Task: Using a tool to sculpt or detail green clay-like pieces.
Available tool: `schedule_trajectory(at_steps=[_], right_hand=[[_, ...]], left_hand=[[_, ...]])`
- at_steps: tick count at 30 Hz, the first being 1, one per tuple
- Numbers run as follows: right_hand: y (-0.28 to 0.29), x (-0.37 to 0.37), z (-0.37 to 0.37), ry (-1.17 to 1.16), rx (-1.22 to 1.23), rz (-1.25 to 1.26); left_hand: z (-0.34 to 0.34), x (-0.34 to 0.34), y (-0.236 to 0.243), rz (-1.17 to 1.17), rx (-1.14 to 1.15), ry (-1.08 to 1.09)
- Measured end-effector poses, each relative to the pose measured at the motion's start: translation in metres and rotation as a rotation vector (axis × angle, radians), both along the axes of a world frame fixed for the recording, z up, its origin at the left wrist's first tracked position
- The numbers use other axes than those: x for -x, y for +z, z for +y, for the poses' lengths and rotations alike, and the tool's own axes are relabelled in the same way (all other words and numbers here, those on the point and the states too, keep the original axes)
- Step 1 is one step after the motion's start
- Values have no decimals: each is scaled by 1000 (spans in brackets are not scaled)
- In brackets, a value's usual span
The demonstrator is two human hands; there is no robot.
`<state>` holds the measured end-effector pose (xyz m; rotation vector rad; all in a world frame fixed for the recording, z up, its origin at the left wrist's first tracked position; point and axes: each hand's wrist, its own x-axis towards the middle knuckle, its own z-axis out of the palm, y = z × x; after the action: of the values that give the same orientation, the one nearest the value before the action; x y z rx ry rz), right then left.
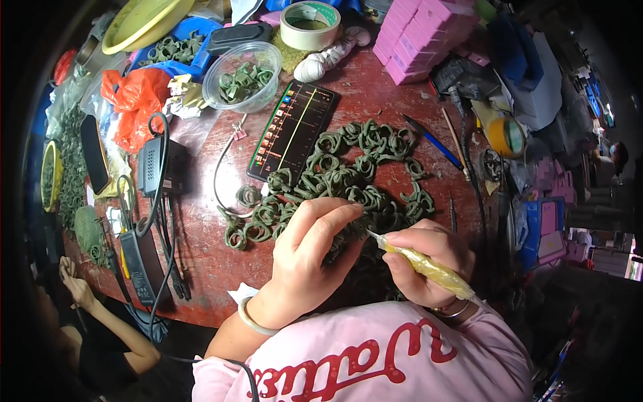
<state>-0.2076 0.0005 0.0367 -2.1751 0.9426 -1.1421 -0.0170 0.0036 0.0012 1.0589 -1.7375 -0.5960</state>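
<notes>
My left hand (pixel 313 236) is closed, its fingertips and thumb brought together over the pile. Whatever it pinches is hidden behind the fingers, among dark green bits. From the right, my right hand (pixel 432 258) grips a yellow squeeze bag (pixel 435 273) of clear plastic, twisted at its rear end. The bag's thin pale tip points at my left fingertips, very near them. Around and beyond both hands lies a heap of dull green rings (pixel 335 181), some with curled, knotted tops. A phone (pixel 292 130) with a lit dark screen lies just behind the heap.
A clear tub (pixel 242 77) of green pieces, a tape roll (pixel 309 25) and stacked pink blocks (pixel 429 33) stand at the back. Cables and a black power adapter (pixel 144 268) lie left; a blue pen (pixel 433 141) lies right. Another person's hand (pixel 77 285) shows at far left.
</notes>
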Motion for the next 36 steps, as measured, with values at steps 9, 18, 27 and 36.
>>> schedule_trajectory(at_steps=[9,18,27,36], right_hand=[[-5,-1,-1,-41,24,30],[-11,1,1,-41,-124,-104],[-7,10,7,-44,-187,-206],[-10,4,8,-121,-241,-159]], left_hand=[[-1,3,-5,-95,107,-29],[3,4,-8,-73,39,-122],[1,1,0,123,-202,-122],[-4,0,-2,106,-151,-152]])
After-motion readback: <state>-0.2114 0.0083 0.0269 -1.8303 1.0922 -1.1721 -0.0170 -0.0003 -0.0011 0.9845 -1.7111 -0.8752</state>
